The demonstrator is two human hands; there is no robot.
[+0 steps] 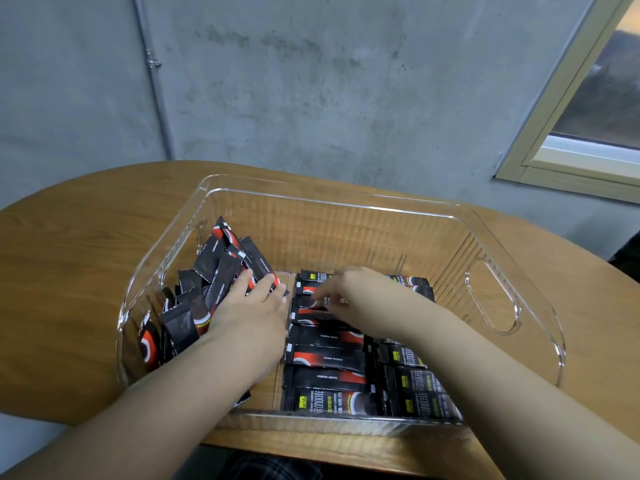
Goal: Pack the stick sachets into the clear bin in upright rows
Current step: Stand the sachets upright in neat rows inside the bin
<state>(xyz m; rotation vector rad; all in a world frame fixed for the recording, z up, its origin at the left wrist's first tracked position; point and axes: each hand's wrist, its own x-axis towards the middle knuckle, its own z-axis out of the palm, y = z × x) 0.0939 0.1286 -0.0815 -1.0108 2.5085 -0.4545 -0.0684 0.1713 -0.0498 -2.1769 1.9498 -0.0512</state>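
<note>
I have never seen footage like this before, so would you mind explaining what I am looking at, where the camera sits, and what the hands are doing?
There is no machine here: a person works with two bare hands, and the single picture comes from a camera worn on the head, looking forward and down.

A clear bin with cut-out handles stands on a wooden table. Inside it are black stick sachets. On the left, a leaning bunch of sachets stands roughly upright against the bin's wall, and the left hand presses flat against it with straight fingers, seemingly propping it up. On the right, flat sachets lie in rows on the bin's floor. The right hand reaches down among them, its fingertips at one sachet; motion blur hides whether it actually grips one.
</note>
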